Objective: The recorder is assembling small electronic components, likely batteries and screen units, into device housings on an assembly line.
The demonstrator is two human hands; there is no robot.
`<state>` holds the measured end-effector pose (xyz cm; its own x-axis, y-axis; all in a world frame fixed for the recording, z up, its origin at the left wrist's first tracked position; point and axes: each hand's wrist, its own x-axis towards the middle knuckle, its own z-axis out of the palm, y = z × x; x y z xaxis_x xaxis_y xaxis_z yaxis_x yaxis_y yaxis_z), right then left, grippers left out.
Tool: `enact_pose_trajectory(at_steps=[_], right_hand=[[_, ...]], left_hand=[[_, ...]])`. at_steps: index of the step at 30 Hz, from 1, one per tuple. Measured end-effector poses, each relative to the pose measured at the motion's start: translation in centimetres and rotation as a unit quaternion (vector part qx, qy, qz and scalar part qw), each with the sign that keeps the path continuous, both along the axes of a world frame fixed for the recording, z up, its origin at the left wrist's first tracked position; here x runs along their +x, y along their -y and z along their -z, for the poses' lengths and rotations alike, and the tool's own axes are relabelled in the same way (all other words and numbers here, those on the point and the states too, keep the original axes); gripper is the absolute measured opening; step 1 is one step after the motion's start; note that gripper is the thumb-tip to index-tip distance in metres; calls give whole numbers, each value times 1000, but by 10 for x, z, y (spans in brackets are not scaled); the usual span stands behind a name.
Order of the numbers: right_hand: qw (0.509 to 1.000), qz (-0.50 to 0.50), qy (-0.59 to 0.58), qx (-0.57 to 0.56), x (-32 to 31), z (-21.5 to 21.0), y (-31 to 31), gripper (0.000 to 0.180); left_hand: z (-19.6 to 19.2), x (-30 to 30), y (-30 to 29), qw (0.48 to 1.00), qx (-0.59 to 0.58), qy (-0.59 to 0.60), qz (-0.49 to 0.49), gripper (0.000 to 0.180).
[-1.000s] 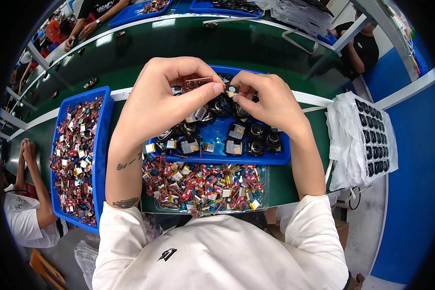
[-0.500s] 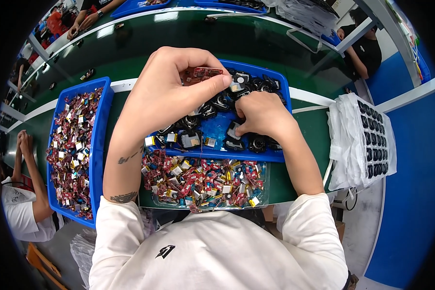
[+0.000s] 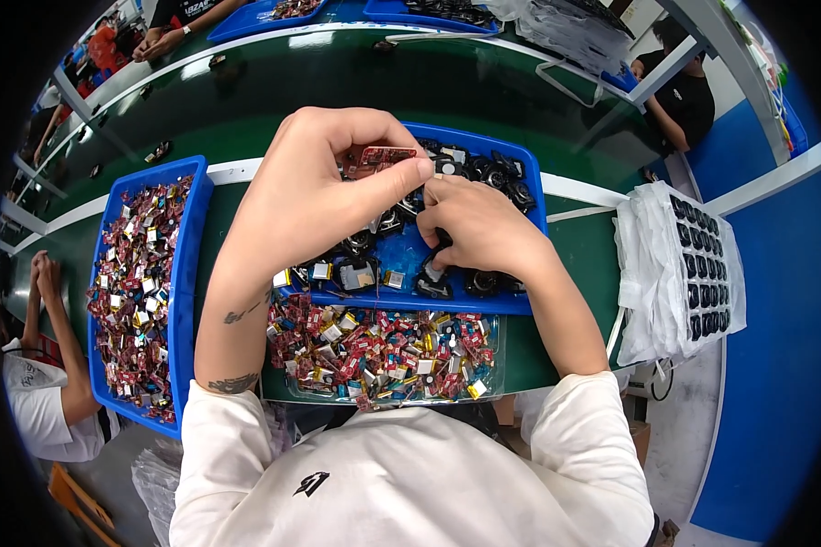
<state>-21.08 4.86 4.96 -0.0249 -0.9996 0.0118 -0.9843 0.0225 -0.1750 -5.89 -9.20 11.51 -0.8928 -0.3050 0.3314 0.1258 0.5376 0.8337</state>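
Note:
My left hand point(image 3: 315, 201) is closed, with a small red circuit board point(image 3: 385, 157) pinched between its thumb and fingers above the blue tray point(image 3: 531, 164). My right hand point(image 3: 483, 223) reaches into that tray, fingers curled, its thumb against a black plastic housing point(image 3: 433, 281); its index finger comes up close to my left thumb. My right hand's grip is partly hidden by the hand itself. Around it lie several more black housings, some with round rings. Small silver batteries point(image 3: 322, 271) lie along the tray's near left side.
Closest to me, a clear tray point(image 3: 500, 369) holds red circuit boards with silver batteries. A long blue bin point(image 3: 196, 237) of similar parts stands at left. White sheets point(image 3: 643, 273) with rows of black parts stand at right. Other people sit around the green bench point(image 3: 337, 82).
My right hand has shifted slightly left and turned, its index finger now up near my left thumb. The black housing at its thumb has tilted. My left hand still holds the circuit board.

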Motion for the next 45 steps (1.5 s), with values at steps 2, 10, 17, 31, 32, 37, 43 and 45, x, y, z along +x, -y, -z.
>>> enact_pose_trajectory(at_steps=[2,10,17,31,32,37,43,45], right_hand=[[998,-18,48,-23,-3,-10,1,25],[789,106,585,-157,9,-32,2,24],[770,95,585,-235,14,-34,0,28],[796,112,515,-296,24,-26,1,22],[800,117,501,-307,24,-25,1,21],[777,114,498,-367,20,-22,2,16],[754,141,525,-369,12,-30,0,16],[744,143,540,-368,12,-33,0,16]], left_hand=[[1,-1,0,1000,-1,-10,2,12],[4,-3,-2,1000,-20,3,0,11],[10,-10,-4,994,-78,-3,-73,13],[14,-12,-10,992,-34,-11,-118,14],[15,-13,-11,993,-34,-12,-117,14],[13,-15,-16,993,-39,-15,-113,13],[13,-13,-12,993,-1,-68,-93,15],[13,-13,-10,996,39,-51,-70,13]])
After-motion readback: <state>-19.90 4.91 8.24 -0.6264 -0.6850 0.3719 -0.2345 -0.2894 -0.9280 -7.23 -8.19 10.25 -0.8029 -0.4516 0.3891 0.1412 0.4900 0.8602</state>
